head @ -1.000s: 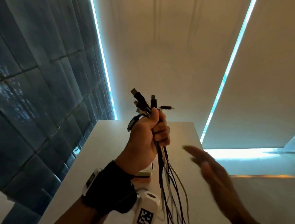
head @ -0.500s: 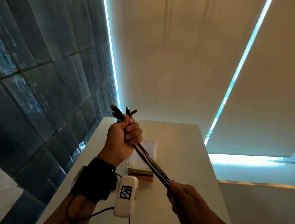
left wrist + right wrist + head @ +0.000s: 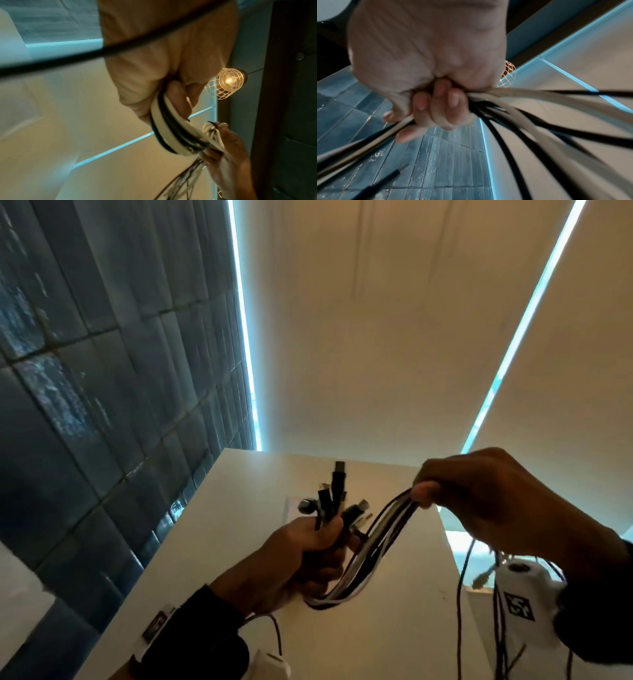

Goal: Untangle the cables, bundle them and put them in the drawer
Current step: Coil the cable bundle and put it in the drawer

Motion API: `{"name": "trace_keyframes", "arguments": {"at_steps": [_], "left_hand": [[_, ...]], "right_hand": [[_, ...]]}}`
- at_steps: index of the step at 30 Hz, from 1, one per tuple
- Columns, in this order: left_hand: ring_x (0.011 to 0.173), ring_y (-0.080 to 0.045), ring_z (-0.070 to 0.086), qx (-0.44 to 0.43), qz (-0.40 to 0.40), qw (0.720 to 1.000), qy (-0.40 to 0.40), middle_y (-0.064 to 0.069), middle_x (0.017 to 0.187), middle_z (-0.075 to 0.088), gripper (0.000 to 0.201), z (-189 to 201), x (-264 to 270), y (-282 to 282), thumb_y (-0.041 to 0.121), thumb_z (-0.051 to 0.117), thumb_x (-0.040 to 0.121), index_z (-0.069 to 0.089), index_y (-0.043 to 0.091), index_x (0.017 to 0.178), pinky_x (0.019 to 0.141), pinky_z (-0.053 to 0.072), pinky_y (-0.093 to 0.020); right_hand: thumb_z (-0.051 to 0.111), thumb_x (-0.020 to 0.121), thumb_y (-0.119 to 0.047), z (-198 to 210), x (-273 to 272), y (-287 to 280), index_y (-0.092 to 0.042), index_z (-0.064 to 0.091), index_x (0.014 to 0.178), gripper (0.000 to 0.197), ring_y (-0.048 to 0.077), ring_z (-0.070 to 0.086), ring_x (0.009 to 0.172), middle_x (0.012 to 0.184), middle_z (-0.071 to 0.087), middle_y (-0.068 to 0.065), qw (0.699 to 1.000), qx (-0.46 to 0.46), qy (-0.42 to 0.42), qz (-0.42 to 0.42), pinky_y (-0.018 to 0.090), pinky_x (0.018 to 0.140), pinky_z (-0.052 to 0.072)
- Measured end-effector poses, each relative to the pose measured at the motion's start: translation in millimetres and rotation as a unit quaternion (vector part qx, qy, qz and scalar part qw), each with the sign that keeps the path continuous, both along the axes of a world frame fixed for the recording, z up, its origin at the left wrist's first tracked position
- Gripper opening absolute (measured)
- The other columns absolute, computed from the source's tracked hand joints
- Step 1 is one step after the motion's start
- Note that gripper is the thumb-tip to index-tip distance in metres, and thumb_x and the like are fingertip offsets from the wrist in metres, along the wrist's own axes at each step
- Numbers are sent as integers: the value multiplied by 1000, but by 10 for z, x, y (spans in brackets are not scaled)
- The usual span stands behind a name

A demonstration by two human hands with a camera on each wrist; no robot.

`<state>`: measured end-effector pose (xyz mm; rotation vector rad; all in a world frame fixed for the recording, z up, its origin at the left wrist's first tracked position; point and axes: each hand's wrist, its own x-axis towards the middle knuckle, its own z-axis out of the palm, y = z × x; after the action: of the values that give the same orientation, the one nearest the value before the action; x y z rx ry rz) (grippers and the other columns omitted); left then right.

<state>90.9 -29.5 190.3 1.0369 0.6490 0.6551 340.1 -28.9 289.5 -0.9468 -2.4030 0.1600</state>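
Observation:
A bundle of black and white cables (image 3: 363, 563) runs between my two hands above the white tabletop (image 3: 219, 542). My left hand (image 3: 308, 549) grips the bundle near its ends, and several plugs (image 3: 339, 487) stick up out of the fist. From there the cables dip in a loop and rise to my right hand (image 3: 445, 491), which holds them higher up on the right. Loose strands (image 3: 459, 611) hang down from that hand. In the right wrist view the fingers (image 3: 436, 108) curl round the cables (image 3: 513, 115). The left wrist view shows the left hand (image 3: 163, 81) round the looped cables (image 3: 164, 129). No drawer is in view.
A dark tiled wall (image 3: 102, 405) stands along the left of the tabletop. Pale blinds (image 3: 376, 337) with bright gaps hang behind it. A caged lamp (image 3: 228, 82) glows overhead. The tabletop's right edge (image 3: 448, 542) drops off below my right hand.
My right hand has come up from low on the stretched cables to the upper right, folding them into a loop. The left hand still grips the plug ends, now lower in the view.

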Motion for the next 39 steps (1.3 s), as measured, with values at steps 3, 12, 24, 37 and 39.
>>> {"name": "trace_keyframes", "arguments": {"at_steps": [3,12,24,37,39], "left_hand": [[79,-30,24,15,-27,999,12,-22,98,45,48,69,19,-100,56,58,86,71,12,100,62,23,-33],[67,-4,57,77,-76,986,125,9,72,65,12,68,23,-193,26,64,82,62,14,82,66,45,-19],[41,-7,28,-46,-44,998,4,6,52,34,28,-97,225,-82,40,61,88,53,16,74,40,28,-19],[38,-8,17,-22,250,968,-3,6,47,23,44,-78,122,442,49,57,85,41,19,58,39,14,-21],[40,-9,17,0,268,963,27,5,49,23,48,-78,249,445,59,60,75,36,21,59,39,16,-22]], "right_hand": [[45,95,-46,-40,-89,164,-21,66,79,37,-5,50,48,56,49,-25,1000,21,-1,21,8,50,36],[47,96,-43,-438,-307,440,-15,67,80,38,-1,53,49,56,50,-26,999,-14,26,45,11,53,37],[47,96,-31,-691,-216,548,-35,52,67,30,1,48,51,56,52,-21,990,-132,50,-13,9,53,34],[42,96,-41,-1268,-182,369,-15,69,84,39,5,24,44,54,32,-10,858,-299,387,-156,21,42,21],[44,99,-34,-1190,-366,317,-20,70,88,31,4,30,40,51,37,-10,898,-188,341,-206,19,42,26]]}}
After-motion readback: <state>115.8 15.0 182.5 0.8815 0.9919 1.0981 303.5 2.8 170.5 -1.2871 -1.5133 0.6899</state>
